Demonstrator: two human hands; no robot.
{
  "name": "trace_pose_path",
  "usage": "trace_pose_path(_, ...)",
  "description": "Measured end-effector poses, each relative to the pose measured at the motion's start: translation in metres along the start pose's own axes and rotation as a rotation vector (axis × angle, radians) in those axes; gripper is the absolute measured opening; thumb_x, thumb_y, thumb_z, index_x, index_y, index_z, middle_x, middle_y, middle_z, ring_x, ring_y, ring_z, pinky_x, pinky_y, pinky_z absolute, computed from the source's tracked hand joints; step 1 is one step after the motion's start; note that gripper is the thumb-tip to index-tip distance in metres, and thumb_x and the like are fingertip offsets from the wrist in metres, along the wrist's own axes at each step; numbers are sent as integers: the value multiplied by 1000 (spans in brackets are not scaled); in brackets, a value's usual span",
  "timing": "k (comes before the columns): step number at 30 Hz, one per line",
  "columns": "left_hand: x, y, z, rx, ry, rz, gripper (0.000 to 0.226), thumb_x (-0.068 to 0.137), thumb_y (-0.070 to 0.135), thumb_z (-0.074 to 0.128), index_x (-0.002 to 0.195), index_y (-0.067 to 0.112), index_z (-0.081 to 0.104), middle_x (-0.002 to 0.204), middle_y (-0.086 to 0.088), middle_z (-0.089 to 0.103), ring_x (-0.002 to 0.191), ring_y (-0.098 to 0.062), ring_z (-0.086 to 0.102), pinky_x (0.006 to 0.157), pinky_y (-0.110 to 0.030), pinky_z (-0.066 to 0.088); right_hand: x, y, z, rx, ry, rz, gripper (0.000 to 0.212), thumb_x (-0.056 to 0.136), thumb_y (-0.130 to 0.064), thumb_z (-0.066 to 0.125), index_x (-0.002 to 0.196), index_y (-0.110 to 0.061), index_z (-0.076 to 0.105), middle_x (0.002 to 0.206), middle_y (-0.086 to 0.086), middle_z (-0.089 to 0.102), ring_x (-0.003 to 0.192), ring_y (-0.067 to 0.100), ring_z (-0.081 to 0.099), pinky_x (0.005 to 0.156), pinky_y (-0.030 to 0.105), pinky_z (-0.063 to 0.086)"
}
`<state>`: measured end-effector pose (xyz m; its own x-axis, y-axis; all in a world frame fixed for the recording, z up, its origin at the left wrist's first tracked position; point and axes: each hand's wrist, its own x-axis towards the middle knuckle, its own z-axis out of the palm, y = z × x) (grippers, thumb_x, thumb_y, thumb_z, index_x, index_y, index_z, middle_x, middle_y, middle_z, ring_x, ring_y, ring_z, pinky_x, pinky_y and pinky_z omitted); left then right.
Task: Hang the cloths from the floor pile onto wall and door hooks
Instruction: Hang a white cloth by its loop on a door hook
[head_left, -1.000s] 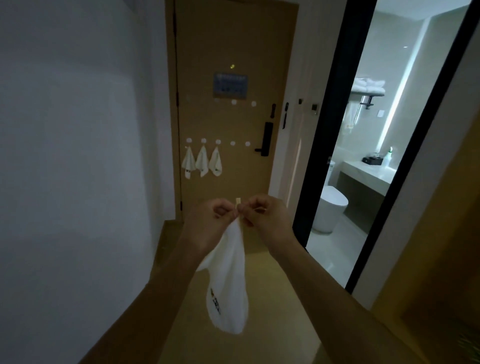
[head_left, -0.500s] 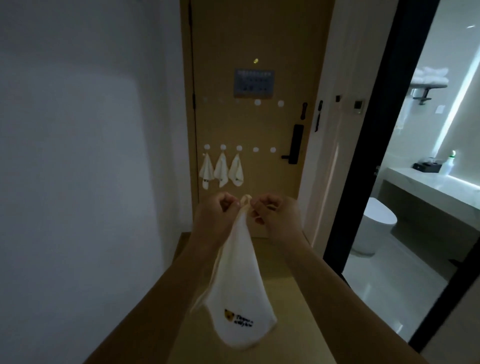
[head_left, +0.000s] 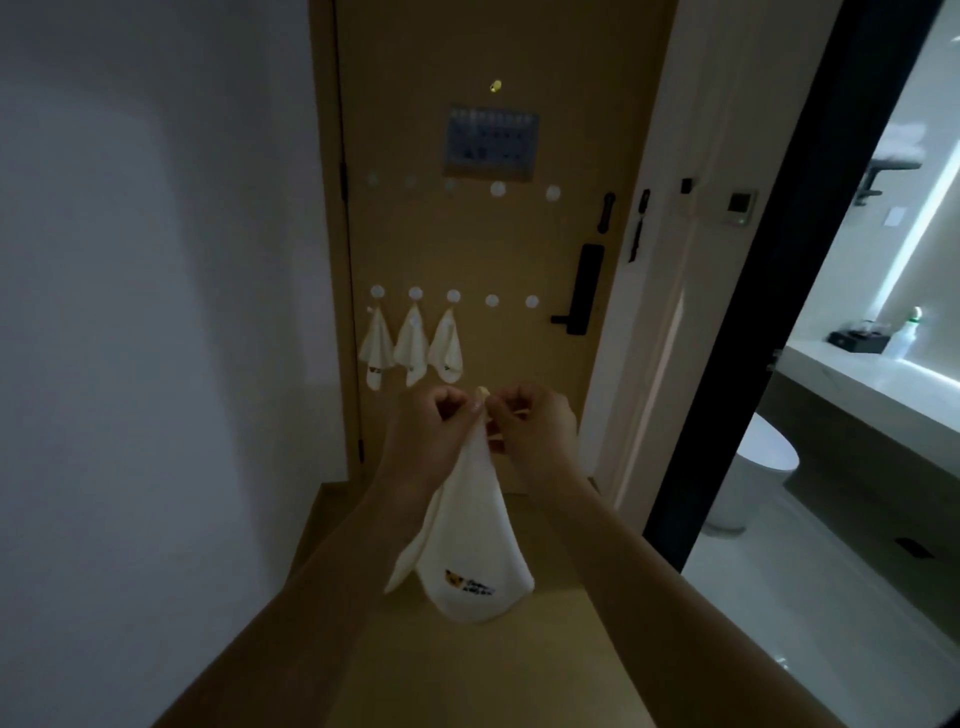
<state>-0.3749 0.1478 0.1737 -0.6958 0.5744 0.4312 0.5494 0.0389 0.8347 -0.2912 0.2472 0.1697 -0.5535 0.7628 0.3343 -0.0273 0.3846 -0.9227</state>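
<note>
Dim light fills a narrow hallway that ends at a tan door (head_left: 478, 249), with a pale wall (head_left: 156, 312) on the left and a lit bathroom (head_left: 852, 415) opening on the right.

Head view: the door looms larger than it did a second ago, so the person has walked closer, and the bathroom doorway has slid toward the right edge. Both hands have stayed raised in front of the chest. The left hand (head_left: 434, 434) and right hand (head_left: 537, 431) pinch the top corner of a white cloth (head_left: 467, 551), fingers curled tight on its small loop (head_left: 482, 392); the cloth hangs between the forearms, logo turned toward the camera. This approach likely means hanging comes next.

Three cloths (head_left: 410, 345) already hang on the door's lower row of hooks. Two hooks (head_left: 511, 301) to their right stand bare, and the nearer one seems the likely target. Above, another row of hooks (head_left: 524, 190) is unused, under a blue notice (head_left: 491, 143). A black handle (head_left: 582, 291) sits right of the hooks. Tan flooring (head_left: 467, 675) runs underfoot; the floor pile is out of view.
</note>
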Motion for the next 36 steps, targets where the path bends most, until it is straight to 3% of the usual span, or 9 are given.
trace_pose_path(5, 76, -38, 28, 1, 7, 33, 11, 89, 34, 65, 82, 25, 65, 76, 11, 65, 71, 4, 61, 61, -10, 46, 77, 39, 15, 30, 49, 51, 11, 93, -15, 61, 82, -14, 66, 80, 5, 70, 68, 13, 71, 59, 27, 59)
trace_pose_path(9, 144, -62, 45, 10, -38, 12, 13, 92, 31, 63, 95, 20, 70, 85, 10, 68, 80, -2, 64, 74, -24, 54, 139, 62, 29, 62, 87, 95, 10, 92, -14, 62, 83, -14, 67, 78, 5, 71, 69, 16, 71, 61, 28, 58)
trace_pose_path(12, 195, -75, 55, -8, -70, 52, 10, 93, 27, 63, 90, 20, 68, 80, 11, 66, 77, 8, 60, 62, -4, 44, 180, 72, 40, 67, 87, 92, 7, 90, -19, 66, 84, -17, 70, 76, 0, 72, 70, 14, 71, 61, 24, 56)
trace_pose_path(14, 226, -84, 63, -2, -106, 80, 10, 94, 29, 62, 89, 22, 67, 79, 13, 65, 74, 13, 58, 59, 0, 39, 206, 77, 48, 60, 102, 65, 7, 89, -22, 68, 84, -19, 71, 77, -1, 72, 72, 14, 71, 62, 25, 57)
trace_pose_path(18, 281, -109, 84, -13, -140, 103, 9, 94, 25, 60, 91, 19, 66, 82, 13, 64, 78, 2, 59, 63, -9, 41, 258, 92, 59, 34, 144, 44, 12, 87, -27, 69, 75, -25, 68, 76, -2, 71, 74, 14, 71, 66, 32, 60)
trace_pose_path(21, 318, -133, 101, -7, -90, 118, 7, 93, 26, 61, 88, 22, 63, 76, 17, 60, 73, 6, 57, 60, -7, 41, 298, 108, 70, 6, 173, 67, 14, 87, -27, 67, 73, -27, 66, 74, -3, 70, 74, 15, 70, 70, 39, 60)
trace_pose_path(24, 353, -159, 119, 13, -72, 101, 6, 93, 27, 61, 87, 26, 61, 75, 19, 59, 70, 11, 55, 59, -4, 41, 338, 128, 81, 29, 155, 117, 17, 87, -27, 66, 70, -26, 65, 74, -2, 72, 75, 16, 71, 73, 39, 60)
trace_pose_path(31, 431, -210, 165, 44, -38, 31, 16, 93, 36, 61, 79, 27, 60, 69, 17, 60, 66, 5, 57, 55, -9, 39, 433, 184, 104, 69, 92, 183, 18, 86, -31, 69, 79, -14, 69, 74, 2, 73, 73, 15, 72, 73, 38, 59)
trace_pose_path(36, 499, -233, 202, 90, -4, -47, 12, 94, 26, 60, 83, 28, 58, 75, 20, 57, 72, 7, 54, 59, -9, 38, 516, 221, 106, 33, 85, 190, 13, 87, -23, 66, 77, -14, 67, 72, 0, 70, 71, 14, 67, 64, 30, 55)
